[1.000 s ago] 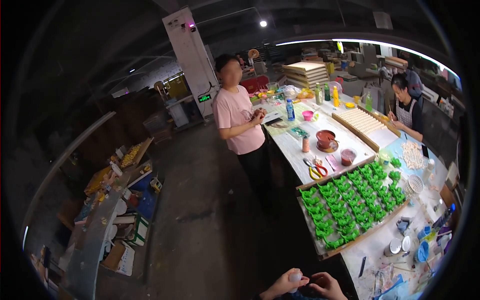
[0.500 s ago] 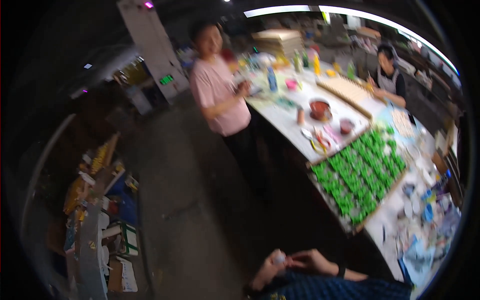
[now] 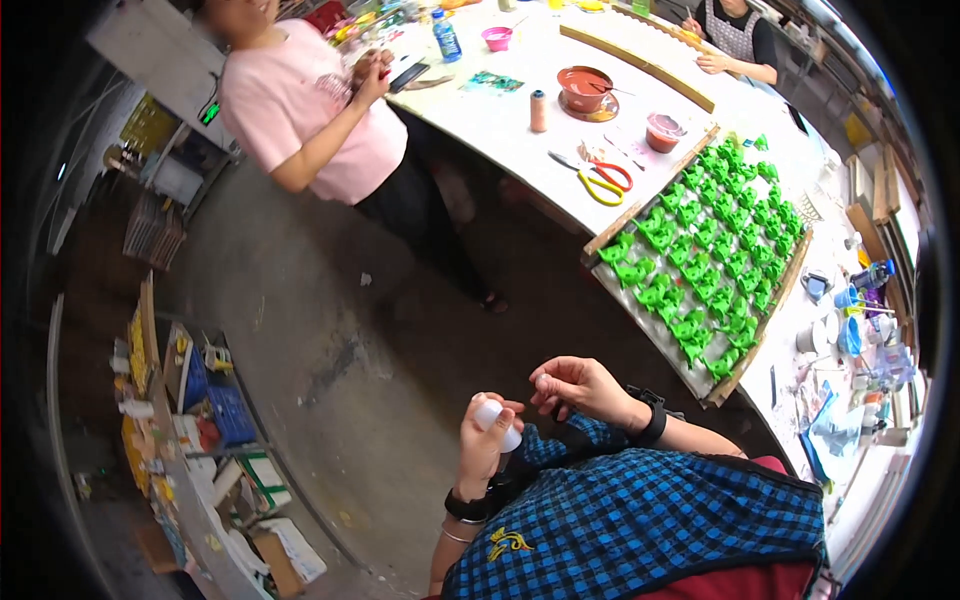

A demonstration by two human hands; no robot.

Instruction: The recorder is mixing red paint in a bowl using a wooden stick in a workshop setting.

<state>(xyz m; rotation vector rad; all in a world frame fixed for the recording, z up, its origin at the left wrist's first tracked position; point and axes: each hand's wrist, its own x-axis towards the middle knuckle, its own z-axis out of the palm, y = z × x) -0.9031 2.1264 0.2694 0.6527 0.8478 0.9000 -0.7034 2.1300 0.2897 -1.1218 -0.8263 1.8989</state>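
Two hands meet low in the head view, above a blue plaid shirt [image 3: 650, 515]. Left hand [image 3: 483, 440]: grip wrapped around a small white bottle [image 3: 495, 420], fingers pressed onto it, bottle tilted slightly, held in the air over the concrete floor [image 3: 330, 330] and clear of the counter [image 3: 510, 120]. Right hand [image 3: 580, 385]: fingertips pinched together just beside the bottle top, on something too small to make out. Dark bands on both wrists.

White counter runs up the right side. Wooden tray [image 3: 700, 255] sits on it, packed with rows of small green figures [image 3: 715, 235]. Beyond the tray: yellow-handled scissors [image 3: 598, 182], brown bowl [image 3: 585, 85], small red cup [image 3: 663, 130], thread spool [image 3: 539, 110]. Person in a pink shirt [image 3: 310, 110] stands at the counter's near edge, hands together. Another person [image 3: 735, 30] sits at the far side. Shelf with cluttered boxes [image 3: 210, 430] lower left.
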